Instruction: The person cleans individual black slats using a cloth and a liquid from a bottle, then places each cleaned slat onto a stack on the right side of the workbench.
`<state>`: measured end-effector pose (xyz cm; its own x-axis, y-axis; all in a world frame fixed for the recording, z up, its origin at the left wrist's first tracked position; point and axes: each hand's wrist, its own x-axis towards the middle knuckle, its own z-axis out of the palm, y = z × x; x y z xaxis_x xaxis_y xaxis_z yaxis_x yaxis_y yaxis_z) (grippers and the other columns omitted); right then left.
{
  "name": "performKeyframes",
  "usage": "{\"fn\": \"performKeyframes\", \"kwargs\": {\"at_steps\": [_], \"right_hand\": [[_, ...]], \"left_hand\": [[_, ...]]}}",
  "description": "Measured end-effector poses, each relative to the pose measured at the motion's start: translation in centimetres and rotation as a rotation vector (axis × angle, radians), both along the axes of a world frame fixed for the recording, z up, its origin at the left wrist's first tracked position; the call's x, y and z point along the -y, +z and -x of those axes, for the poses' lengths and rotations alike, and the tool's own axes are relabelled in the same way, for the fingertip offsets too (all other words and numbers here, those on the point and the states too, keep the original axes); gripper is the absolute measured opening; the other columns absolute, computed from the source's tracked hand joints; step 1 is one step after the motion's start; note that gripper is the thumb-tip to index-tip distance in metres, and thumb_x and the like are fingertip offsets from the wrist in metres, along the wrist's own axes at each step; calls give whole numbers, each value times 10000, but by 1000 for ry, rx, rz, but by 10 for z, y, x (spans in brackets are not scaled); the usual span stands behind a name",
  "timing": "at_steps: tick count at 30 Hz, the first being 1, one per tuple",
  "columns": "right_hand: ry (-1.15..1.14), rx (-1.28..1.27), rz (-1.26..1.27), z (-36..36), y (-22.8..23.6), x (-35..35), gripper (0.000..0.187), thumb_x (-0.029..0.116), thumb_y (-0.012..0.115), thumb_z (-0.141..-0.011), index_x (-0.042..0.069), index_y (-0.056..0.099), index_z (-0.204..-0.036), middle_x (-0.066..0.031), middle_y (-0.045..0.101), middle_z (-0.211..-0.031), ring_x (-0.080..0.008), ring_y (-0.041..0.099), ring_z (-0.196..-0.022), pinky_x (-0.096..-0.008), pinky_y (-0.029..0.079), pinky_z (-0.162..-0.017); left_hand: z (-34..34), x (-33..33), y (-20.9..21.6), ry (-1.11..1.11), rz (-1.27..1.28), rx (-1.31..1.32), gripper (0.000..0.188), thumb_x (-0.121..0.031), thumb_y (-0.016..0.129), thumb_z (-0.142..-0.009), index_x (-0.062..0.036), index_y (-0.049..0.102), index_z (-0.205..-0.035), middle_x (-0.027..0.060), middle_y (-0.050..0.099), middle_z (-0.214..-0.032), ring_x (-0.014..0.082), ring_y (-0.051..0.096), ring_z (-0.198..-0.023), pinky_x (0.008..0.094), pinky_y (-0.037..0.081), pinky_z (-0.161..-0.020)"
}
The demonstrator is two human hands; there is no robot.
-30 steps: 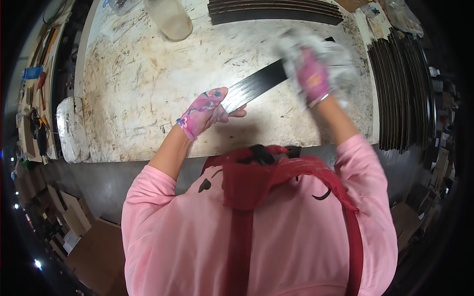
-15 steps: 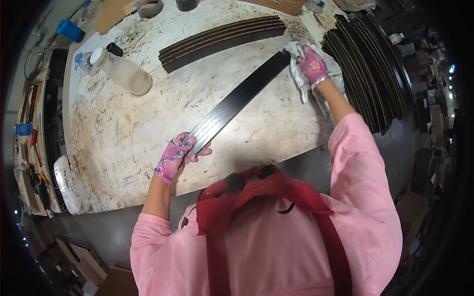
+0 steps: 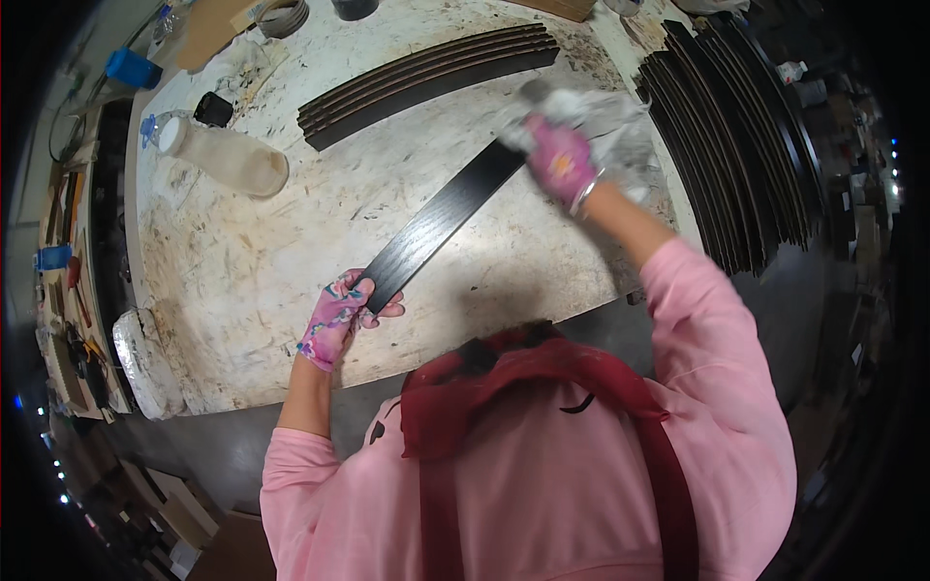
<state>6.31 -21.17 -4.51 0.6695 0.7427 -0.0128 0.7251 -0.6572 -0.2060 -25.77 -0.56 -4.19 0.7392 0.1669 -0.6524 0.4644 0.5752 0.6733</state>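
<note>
A black wooden plank [image 3: 441,223] slants over the worktable, its near end gripped by my left hand [image 3: 339,315] in a pink patterned fingerless glove. The thumb lies on top and the fingers curl under the plank. My right hand [image 3: 562,163], in a pink glove with a flower on it, is closed on a crumpled white rag [image 3: 615,126] at the plank's far end. Both rag and right hand are smeared by motion. The rag covers the plank's far tip.
Black planks lie in a stack [image 3: 426,82] at the back of the worktable [image 3: 232,329]. A larger pile of black planks [image 3: 727,145] sits at the right. On the left are a cloudy plastic bottle [image 3: 228,160], a small black container [image 3: 213,109] and a wrapped white bundle [image 3: 145,360].
My right hand has moved left and toward me with the rag, which now covers the plank's far end. My left hand keeps its hold on the near end.
</note>
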Motion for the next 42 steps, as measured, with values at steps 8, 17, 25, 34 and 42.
{"fn": "performKeyframes", "kwargs": {"at_steps": [8, 17, 25, 34, 42], "right_hand": [[-191, -21, -69, -82, -13, 30, 418, 187, 616, -831, 67, 510, -1217, -193, 650, -918, -373, 631, -871, -443, 498, -765], [-587, -547, -483, -73, 12, 134, 689, 405, 677, -827, 5, 448, -1339, -151, 612, -1049, -205, 584, -928, -338, 477, -807], [-569, 142, -166, -30, -41, 136, 673, 513, 631, -792, 58, 508, -1272, -220, 481, -1307, -389, 455, -1198, -471, 373, -1000], [-573, -81, -466, 34, -4, 157, 502, 329, 689, -798, -4, 534, -1141, -219, 602, -1095, -378, 565, -1030, -432, 437, -903], [-505, 25, -512, 45, -20, 177, 444, 314, 691, -761, 54, 555, -1094, -136, 578, -1090, -326, 549, -1041, -429, 392, -916]], "left_hand": [[-1, 6, 3, -31, -50, 3, 377, -261, 577, -941, 29, 478, -1160, 172, 674, -959, 244, 705, -787, 190, 445, -484], [19, -38, 39, -188, -607, -167, 538, -251, 582, -940, -103, 378, -1415, 110, 638, -786, 180, 625, -601, 271, 507, -583], [-79, 21, 39, -434, -1437, 252, 657, -384, 678, -813, -21, 476, -1322, 186, 594, -1142, 331, 572, -1053, 394, 448, -917], [-120, 31, 12, -648, -1646, 174, 604, -410, 710, -768, 7, 549, -1174, 163, 590, -1049, 288, 561, -1003, 361, 452, -882], [-144, 31, 63, -538, -173, 365, 597, -277, 799, -759, -17, 532, -1226, 28, 616, -1033, 114, 557, -942, 265, 442, -856]]}}
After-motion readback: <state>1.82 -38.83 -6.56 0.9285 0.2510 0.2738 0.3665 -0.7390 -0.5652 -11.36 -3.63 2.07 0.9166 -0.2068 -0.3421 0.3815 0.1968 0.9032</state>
